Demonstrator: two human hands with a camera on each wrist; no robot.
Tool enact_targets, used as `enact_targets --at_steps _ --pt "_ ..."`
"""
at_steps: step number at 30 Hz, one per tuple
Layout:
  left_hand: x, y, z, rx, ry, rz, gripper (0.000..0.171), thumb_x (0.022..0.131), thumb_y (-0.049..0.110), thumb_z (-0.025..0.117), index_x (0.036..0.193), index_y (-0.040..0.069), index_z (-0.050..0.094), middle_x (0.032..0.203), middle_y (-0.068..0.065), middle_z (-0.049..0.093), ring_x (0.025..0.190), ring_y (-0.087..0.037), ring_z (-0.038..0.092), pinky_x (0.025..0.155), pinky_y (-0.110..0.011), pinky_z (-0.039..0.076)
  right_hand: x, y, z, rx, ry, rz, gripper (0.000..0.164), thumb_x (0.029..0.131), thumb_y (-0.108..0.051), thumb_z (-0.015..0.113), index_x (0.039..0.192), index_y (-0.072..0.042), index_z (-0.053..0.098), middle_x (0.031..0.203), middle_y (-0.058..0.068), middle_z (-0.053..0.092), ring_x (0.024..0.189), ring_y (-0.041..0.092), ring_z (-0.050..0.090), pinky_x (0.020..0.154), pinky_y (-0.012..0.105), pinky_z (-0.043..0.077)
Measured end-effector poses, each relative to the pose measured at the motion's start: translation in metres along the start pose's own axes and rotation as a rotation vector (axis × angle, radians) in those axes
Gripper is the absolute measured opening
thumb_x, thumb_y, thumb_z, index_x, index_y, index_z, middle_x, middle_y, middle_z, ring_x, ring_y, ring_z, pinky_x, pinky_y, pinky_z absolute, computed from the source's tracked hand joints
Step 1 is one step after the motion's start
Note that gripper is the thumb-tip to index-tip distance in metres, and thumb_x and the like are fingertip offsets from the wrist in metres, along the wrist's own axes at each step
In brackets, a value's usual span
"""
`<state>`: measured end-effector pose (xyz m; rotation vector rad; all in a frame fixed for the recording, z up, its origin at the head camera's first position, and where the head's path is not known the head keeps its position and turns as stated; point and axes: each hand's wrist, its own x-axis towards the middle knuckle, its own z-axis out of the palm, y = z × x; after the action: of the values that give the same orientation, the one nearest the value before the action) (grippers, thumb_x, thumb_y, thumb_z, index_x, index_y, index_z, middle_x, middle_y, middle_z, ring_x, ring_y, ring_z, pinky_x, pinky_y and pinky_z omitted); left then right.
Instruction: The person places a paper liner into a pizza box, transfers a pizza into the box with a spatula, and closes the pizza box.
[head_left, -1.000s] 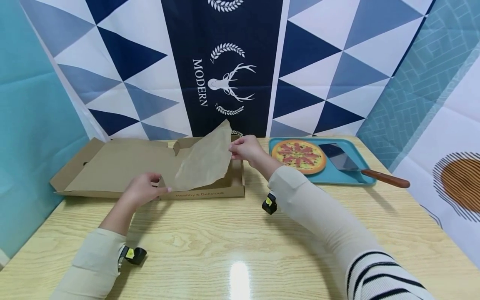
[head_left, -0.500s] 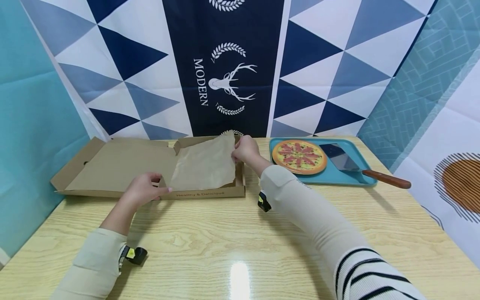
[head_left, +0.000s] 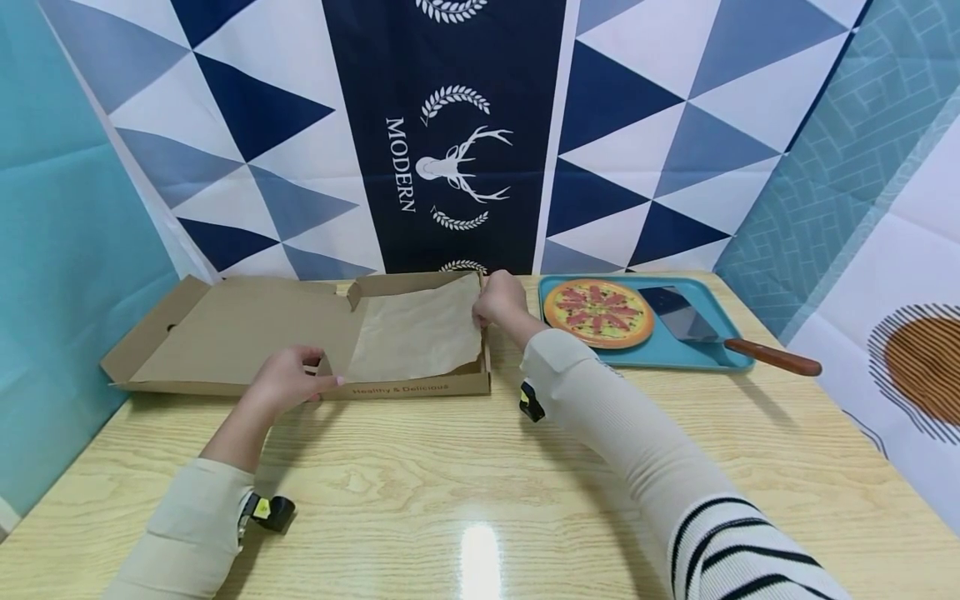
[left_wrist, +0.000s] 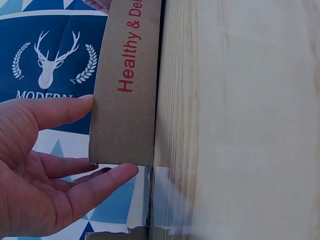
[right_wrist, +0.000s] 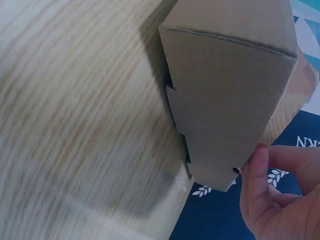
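Observation:
An open cardboard pizza box [head_left: 420, 387] stands at the back of the table, its lid [head_left: 240, 329] folded out to the left. A sheet of brown parchment paper [head_left: 416, 329] lies in the base. My right hand [head_left: 501, 302] pinches the sheet's right edge beside the box's right wall [right_wrist: 225, 95]; thumb and index finger meet at the wall's rim in the right wrist view. My left hand [head_left: 288, 379] holds the base's front left corner. In the left wrist view, its thumb touches the top edge of the printed front wall [left_wrist: 125, 115] and its other fingers are at the wall's end.
To the right of the box, a blue tray [head_left: 660, 357] carries a pizza [head_left: 598, 313] and a spatula [head_left: 686, 321] whose wooden handle [head_left: 772, 357] sticks out past the rim. A patterned cloth [head_left: 465, 100] hangs behind the wooden table [head_left: 420, 483].
The sheet's raised right side has come down into the box base. My right hand has moved slightly down and right with its edge. The left hand keeps its place.

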<state>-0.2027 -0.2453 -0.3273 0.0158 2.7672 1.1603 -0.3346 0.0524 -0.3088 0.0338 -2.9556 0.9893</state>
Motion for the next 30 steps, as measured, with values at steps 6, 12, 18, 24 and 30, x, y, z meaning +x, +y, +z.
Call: enact_targets --at_steps 6,12,18,24,30 --pt "-0.0002 -0.0006 -0.0002 0.004 0.008 -0.007 0.076 0.09 0.023 0.071 0.142 -0.017 0.032 0.139 -0.038 0.039 0.091 -0.032 0.067 0.09 -0.05 0.051 0.0008 0.0018 -0.0004 -0.027 -0.001 0.036 0.028 0.074 -0.001 0.071 0.051 -0.008 0.057 0.048 0.002 0.057 0.046 0.015 0.056 0.043 0.024 0.04" --pt "-0.0001 -0.0003 0.0001 0.003 0.009 -0.003 0.075 0.091 0.022 0.07 0.141 -0.018 0.032 0.139 -0.037 0.039 0.091 -0.031 0.067 0.088 -0.047 0.053 -0.0001 0.0047 0.0016 -0.035 -0.02 0.051 0.036 0.078 -0.005 0.073 0.049 -0.01 0.052 0.047 0.002 0.055 0.043 0.014 0.052 0.041 0.024 0.037" --pt "-0.0016 0.0014 0.0002 0.008 0.009 0.001 0.074 0.09 0.021 0.07 0.14 -0.018 0.033 0.139 -0.037 0.039 0.092 -0.032 0.067 0.088 -0.047 0.053 -0.0015 0.0061 0.0019 -0.044 -0.017 0.029 0.04 0.079 -0.004 0.07 0.046 -0.011 0.048 0.045 0.002 0.052 0.04 0.013 0.048 0.039 0.024 0.031" --pt "-0.0015 0.0014 0.0002 0.004 0.009 0.009 0.073 0.09 0.02 0.07 0.14 -0.019 0.033 0.139 -0.038 0.038 0.095 -0.034 0.066 0.087 -0.046 0.054 -0.0027 0.0065 0.0006 -0.034 -0.02 0.034 0.041 0.079 -0.005 0.071 0.047 -0.011 0.047 0.046 0.002 0.054 0.042 0.014 0.051 0.041 0.025 0.031" --pt "-0.0012 0.0013 0.0007 0.007 0.008 0.016 0.073 0.091 0.02 0.069 0.141 -0.018 0.033 0.14 -0.038 0.037 0.1 -0.038 0.065 0.086 -0.044 0.055 -0.0061 0.0075 -0.0028 -0.033 -0.039 0.007 0.041 0.08 -0.006 0.07 0.046 -0.011 0.048 0.047 0.002 0.056 0.043 0.014 0.05 0.042 0.025 0.03"
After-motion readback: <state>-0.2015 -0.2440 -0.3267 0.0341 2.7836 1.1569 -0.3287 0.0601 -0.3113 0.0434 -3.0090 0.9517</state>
